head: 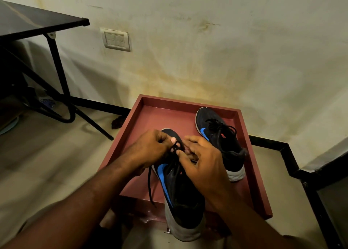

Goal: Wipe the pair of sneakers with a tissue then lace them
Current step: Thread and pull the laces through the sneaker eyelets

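The near sneaker (pixel 180 198) is black with a blue swoosh and a grey-white sole; it lies toe-away, heel hanging over the near edge of a red tray (pixel 261 183), its black lace (pixel 150 184) loose, one end dangling on the left; the far sneaker (pixel 220 141), matching, sits at the tray's far right, toe away, its lace tied on top
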`<state>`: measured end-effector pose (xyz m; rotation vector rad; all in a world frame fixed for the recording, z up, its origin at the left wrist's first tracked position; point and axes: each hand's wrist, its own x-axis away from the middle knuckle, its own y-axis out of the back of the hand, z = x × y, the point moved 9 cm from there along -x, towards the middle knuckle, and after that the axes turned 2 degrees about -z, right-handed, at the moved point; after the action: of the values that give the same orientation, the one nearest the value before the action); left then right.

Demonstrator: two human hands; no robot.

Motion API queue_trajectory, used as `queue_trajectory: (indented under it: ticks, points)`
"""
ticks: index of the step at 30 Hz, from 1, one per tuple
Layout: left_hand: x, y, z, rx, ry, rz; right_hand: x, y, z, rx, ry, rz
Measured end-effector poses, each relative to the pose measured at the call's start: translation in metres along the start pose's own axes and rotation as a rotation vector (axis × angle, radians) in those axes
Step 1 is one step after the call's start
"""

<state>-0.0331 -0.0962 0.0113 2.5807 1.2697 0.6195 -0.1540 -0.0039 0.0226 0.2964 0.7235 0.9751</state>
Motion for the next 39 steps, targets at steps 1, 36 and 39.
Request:
queue_trajectory:
  ticks: [1, 36, 39]
  points:
    - [-0.001, 0.000, 0.003, 0.016, 0.006, -0.005, 0.001, 0.003, 0.004, 0.008, 0.016, -0.017]
    - [-0.013, 0.009, 0.008, -0.214, -0.043, -0.071, 0.003, 0.072, -0.060, -1.298, -0.854, -0.390]
    - [-0.011, 0.007, 0.003, -0.245, -0.089, -0.090, 0.013, 0.148, -0.090, -0.376, -0.711, -0.664]
